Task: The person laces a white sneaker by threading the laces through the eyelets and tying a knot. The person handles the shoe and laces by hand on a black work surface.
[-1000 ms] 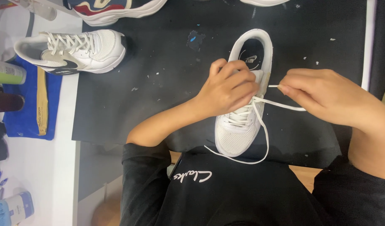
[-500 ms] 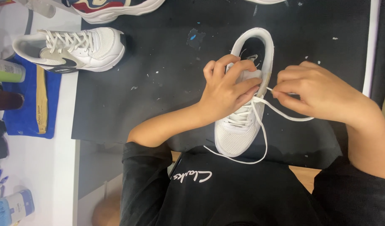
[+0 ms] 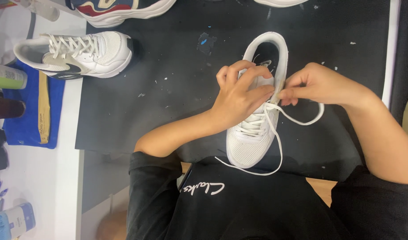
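White sneaker [image 3: 253, 133] sits toe toward the person on the black mat [image 3: 168, 89], right in the middle of the counter. Left hand [image 3: 241, 95] is curled over the tongue and upper eyelets, fingers bent and pressing down on the shoe. Right hand [image 3: 317, 84] is pinched closed on the white lace [image 3: 301, 121] at the shoe's edge, and that lace loops out to the side, with another length trailing past the toe. Farther out on the left, a second white sneaker [image 3: 77, 53] lies on its side, fully laced. Beyond it, a blue cloth [image 3: 28, 111] on the white surface.
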